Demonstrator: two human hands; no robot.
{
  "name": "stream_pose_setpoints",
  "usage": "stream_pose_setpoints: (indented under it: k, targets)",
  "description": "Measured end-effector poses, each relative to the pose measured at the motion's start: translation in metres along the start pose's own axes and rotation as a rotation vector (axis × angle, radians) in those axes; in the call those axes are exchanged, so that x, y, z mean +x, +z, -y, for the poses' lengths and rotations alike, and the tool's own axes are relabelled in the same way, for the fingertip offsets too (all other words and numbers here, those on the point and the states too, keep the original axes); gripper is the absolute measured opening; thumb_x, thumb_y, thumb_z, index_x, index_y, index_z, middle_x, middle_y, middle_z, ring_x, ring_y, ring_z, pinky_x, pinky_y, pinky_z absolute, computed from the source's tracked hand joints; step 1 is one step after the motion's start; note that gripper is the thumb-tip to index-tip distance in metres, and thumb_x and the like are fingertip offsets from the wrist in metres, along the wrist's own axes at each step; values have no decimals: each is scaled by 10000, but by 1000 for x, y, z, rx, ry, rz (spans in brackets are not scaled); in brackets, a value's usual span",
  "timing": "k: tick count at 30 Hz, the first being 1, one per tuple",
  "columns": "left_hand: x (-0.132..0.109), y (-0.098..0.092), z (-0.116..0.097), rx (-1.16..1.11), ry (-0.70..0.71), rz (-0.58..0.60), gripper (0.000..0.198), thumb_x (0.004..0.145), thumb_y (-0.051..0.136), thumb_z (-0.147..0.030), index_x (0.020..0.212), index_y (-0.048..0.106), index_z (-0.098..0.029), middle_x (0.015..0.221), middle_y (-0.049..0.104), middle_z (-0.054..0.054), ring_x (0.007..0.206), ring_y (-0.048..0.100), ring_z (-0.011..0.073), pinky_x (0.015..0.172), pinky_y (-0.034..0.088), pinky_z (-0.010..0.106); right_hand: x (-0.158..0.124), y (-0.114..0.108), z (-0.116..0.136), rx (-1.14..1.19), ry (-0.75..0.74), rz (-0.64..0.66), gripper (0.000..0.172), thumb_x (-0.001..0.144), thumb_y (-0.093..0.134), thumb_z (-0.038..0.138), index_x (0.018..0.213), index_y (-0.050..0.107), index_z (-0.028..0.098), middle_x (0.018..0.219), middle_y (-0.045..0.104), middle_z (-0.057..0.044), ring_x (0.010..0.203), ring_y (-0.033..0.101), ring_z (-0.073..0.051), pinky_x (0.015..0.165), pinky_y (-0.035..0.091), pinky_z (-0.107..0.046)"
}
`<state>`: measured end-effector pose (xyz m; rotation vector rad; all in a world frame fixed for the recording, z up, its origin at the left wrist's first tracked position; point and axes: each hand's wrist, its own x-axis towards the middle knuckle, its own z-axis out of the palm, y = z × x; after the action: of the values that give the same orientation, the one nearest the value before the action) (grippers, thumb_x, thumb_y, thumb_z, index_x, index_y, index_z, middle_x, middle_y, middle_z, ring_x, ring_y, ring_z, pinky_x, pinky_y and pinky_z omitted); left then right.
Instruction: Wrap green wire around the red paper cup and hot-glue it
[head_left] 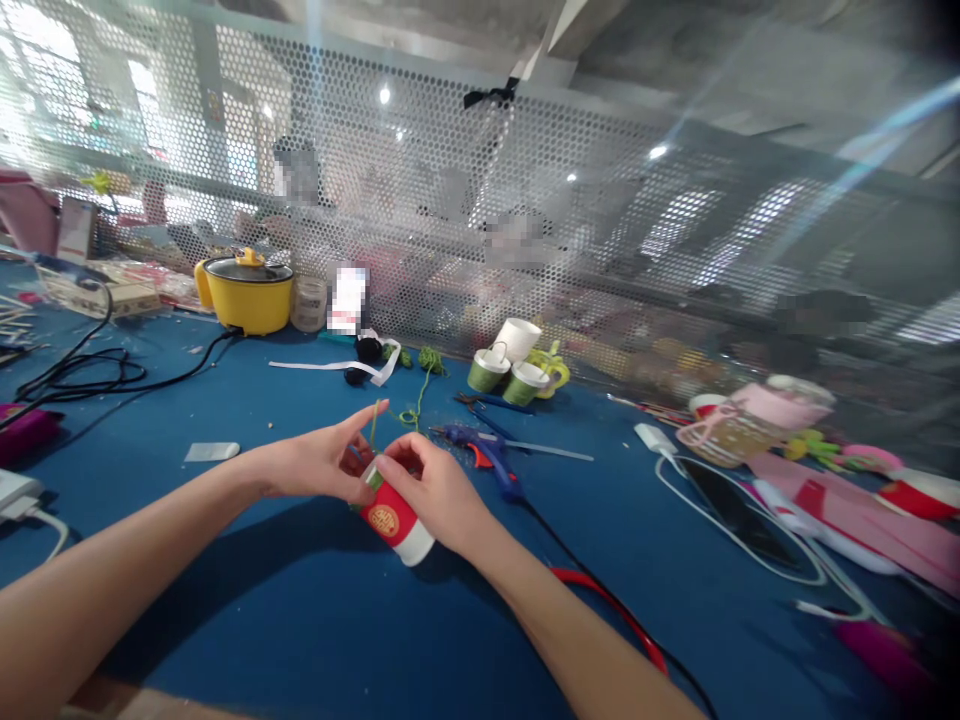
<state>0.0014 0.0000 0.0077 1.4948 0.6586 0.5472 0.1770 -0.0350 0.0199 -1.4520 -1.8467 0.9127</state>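
A red and white paper cup [397, 522] lies tilted in my right hand [442, 490], whose fingers and thumb are closed around its upper side. Green yarn covers part of the cup's far end. My left hand [319, 462] is at that end, thumb against the cup and the other fingers curled behind, partly hidden. Over its raised index finger passes a strand of green yarn [373, 425]. Beyond my hands, a loose yarn tail [410, 415] leads back to a small green yarn ball [430, 361].
Right of my hands lie a blue glue gun [491, 455] with a trailing cord and blue-handled pliers [502, 402]. Green-wrapped cups [489, 372] stand near the perforated screen [420, 230]. A yellow pot [249, 297] is back left; a phone [739, 512] with white cables lies right.
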Motion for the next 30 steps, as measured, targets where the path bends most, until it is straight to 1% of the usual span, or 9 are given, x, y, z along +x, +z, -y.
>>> stream_pose_setpoints:
  k: [4, 9, 13, 16, 20, 22, 25, 28, 30]
  targets:
    - [2, 1, 1, 114, 79, -5, 1082, 630, 695, -148, 1450, 1, -272, 831, 480, -30, 777, 561, 157, 697, 456, 321, 5, -5, 7, 12, -81, 25, 72, 782, 608, 260, 782, 618, 188, 848, 650, -35, 792, 589, -169, 716, 452, -299]
    - [2, 1, 0, 176, 141, 19, 1081, 635, 686, -140, 1447, -18, -261, 900, 533, 5, 810, 546, 175, 743, 457, 363, 18, -17, 24, 73, -104, 63, 102, 767, 589, 200, 666, 587, 185, 695, 596, 9, 650, 532, -120, 646, 432, -271]
    - [2, 1, 0, 193, 195, 36, 1004, 649, 697, -164, 1442, 87, -245, 874, 535, 5, 820, 538, 183, 791, 449, 398, 37, -26, 44, 128, -81, 13, 104, 765, 594, 237, 676, 573, 186, 600, 542, 37, 524, 451, -88, 532, 389, -242]
    - [1, 1, 2, 170, 190, 28, 1025, 638, 723, -193, 1445, 93, -259, 913, 539, 16, 860, 539, 193, 835, 433, 422, 60, -23, 57, 73, -66, -28, 93, 756, 596, 217, 673, 577, 177, 576, 534, 36, 480, 418, -76, 466, 355, -224]
    - [1, 2, 3, 121, 175, 33, 1077, 619, 737, -189, 1450, 58, -277, 950, 546, 23, 883, 548, 195, 862, 424, 431, 92, -16, 66, -178, -141, -22, 120, 770, 597, 217, 658, 599, 172, 623, 615, 5, 518, 517, -95, 482, 392, -215]
    - [2, 2, 2, 100, 173, 29, 1094, 614, 737, -179, 1450, 38, -277, 946, 544, 20, 878, 554, 192, 861, 427, 429, 100, -21, 63, -281, -136, -11, 138, 794, 583, 225, 666, 607, 178, 642, 646, -8, 536, 561, -109, 512, 411, -221]
    - [3, 1, 1, 92, 163, 10, 1116, 613, 732, -165, 1449, 0, -264, 938, 543, 21, 867, 560, 191, 842, 437, 420, 98, -44, 45, -377, -80, -129, 194, 854, 508, 251, 694, 588, 176, 693, 659, -39, 586, 599, -124, 579, 432, -235]
    - [3, 0, 1, 108, 160, -3, 1140, 618, 728, -163, 1444, -52, -251, 927, 545, 21, 850, 563, 194, 833, 441, 423, 78, -76, 15, -483, 24, -218, 296, 915, 380, 294, 730, 576, 172, 709, 658, -57, 585, 602, -130, 570, 428, -238]
    - [4, 1, 2, 127, 164, -2, 1148, 619, 728, -168, 1442, -69, -252, 925, 537, 19, 843, 556, 193, 838, 439, 429, 61, -91, -8, -576, 106, -224, 283, 894, 415, 271, 688, 581, 169, 674, 651, -63, 606, 610, -154, 580, 423, -251]
